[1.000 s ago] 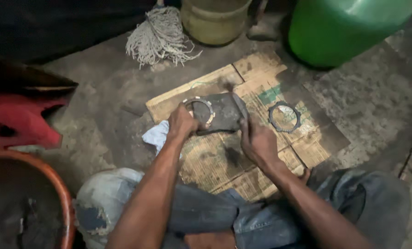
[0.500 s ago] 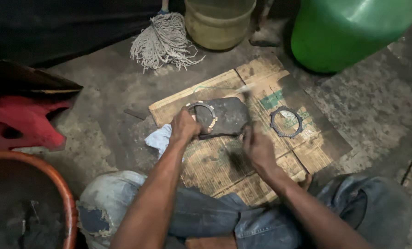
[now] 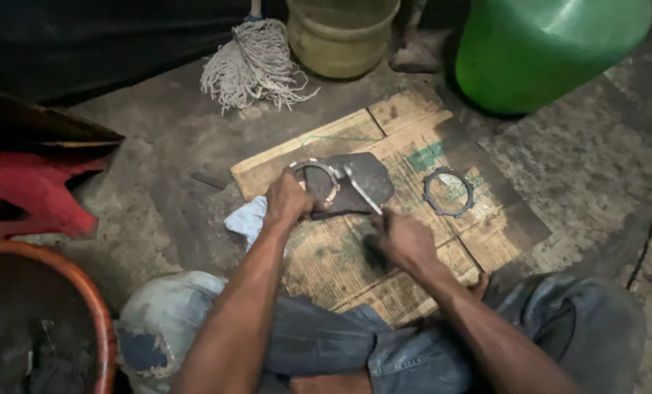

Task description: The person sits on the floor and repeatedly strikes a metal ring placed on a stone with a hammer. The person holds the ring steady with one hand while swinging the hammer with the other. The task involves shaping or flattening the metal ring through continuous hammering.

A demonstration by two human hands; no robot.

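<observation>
My left hand [image 3: 288, 198] pins a metal ring [image 3: 315, 182] on the dark pad [image 3: 362, 182], mid-cardboard [image 3: 406, 124]. My right hand [image 3: 406, 241], just nearer, grips a thin metal tool [image 3: 361, 190] angled onto the pad. A second toothed ring [image 3: 448, 192] lies right.

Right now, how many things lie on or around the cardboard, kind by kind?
Ring-shaped metal plates: 2, ring under left hand, toothed ring
Dark pad: 1
Scraping tool: 1, in right hand
Rag: 1
Mop head: 1
Containers: 2, green, tan
Total: 8
</observation>
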